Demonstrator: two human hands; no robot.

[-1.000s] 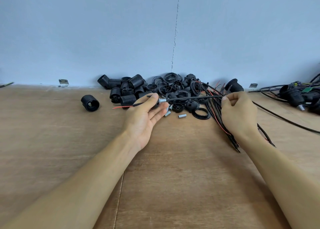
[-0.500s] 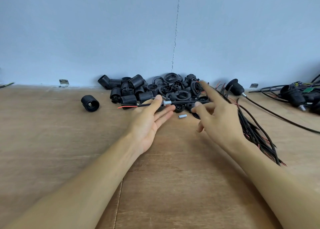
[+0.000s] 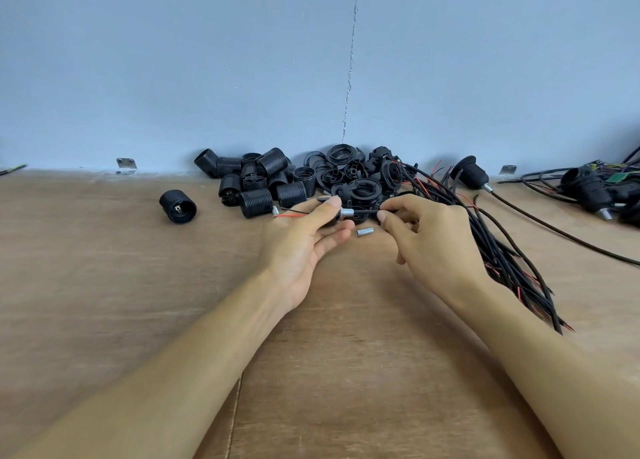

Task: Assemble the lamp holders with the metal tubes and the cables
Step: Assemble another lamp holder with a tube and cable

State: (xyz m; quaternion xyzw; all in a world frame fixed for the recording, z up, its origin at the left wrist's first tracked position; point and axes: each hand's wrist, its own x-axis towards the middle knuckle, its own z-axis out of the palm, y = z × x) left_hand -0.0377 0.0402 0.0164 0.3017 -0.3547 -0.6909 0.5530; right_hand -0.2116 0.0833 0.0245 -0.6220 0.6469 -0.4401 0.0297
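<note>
worktop (image 3: 104, 302): wooden, with a wall along its far edge.
lamp holders (image 3: 277, 181): black heap at mid far edge.
cable bundle (image 3: 502, 250): from the heap toward the right edge.
left hand (image 3: 304, 247): pinches the cable (image 3: 367, 212) beside the metal tube (image 3: 347, 212).
right hand (image 3: 433, 240): fingertips pinch the same cable.
cable: stretched between both hands, before the heap.
metal tube: on the cable.
loose tube (image 3: 364, 231): on the worktop between the hands.
</note>
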